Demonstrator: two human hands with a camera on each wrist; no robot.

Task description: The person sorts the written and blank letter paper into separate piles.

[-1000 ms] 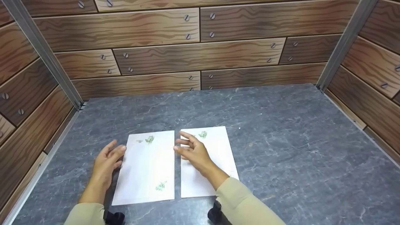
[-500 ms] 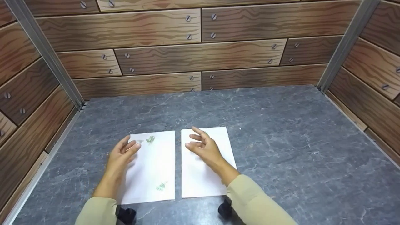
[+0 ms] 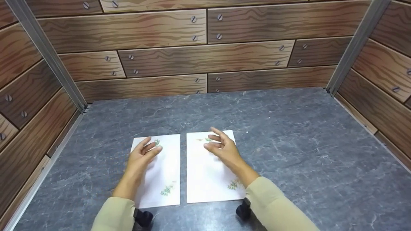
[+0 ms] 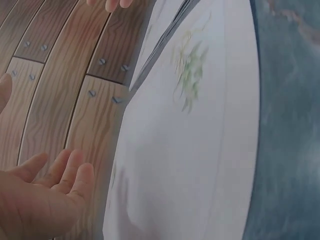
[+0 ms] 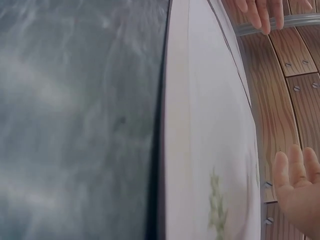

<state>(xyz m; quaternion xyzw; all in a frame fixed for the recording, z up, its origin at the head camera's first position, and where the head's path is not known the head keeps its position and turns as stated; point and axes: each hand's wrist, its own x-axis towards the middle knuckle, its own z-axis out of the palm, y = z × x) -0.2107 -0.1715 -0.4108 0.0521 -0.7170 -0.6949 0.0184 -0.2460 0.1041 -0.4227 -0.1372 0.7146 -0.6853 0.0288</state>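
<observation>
Side by side on the table lie two white rectangular sheets printed with green leafy sprigs, a narrow gap between them. Over the left sheet (image 3: 165, 170) hovers my left hand (image 3: 140, 158), its fingers loosely bent and holding nothing. My right hand (image 3: 226, 153) hangs above the upper right part of the right sheet (image 3: 207, 176), fingers spread and relaxed. In the left wrist view, the left hand (image 4: 45, 200) appears apart from the left sheet (image 4: 170, 160). The right wrist view likewise has the right hand (image 5: 302, 192) raised clear of the right sheet (image 5: 215, 100).
The dark grey marbled table (image 3: 305, 144) extends beyond the sheets on all sides. Wood-patterned panels (image 3: 160, 29) wall in the back and both sides, with metal posts (image 3: 350, 48) at the corners. A tiny white speck (image 3: 247, 132) lies right of the right sheet.
Both hands have shifted to the right above the sheets. The left hand has come from the left sheet's outer edge to over it; the right hand has left the gap. Neither sheet has moved.
</observation>
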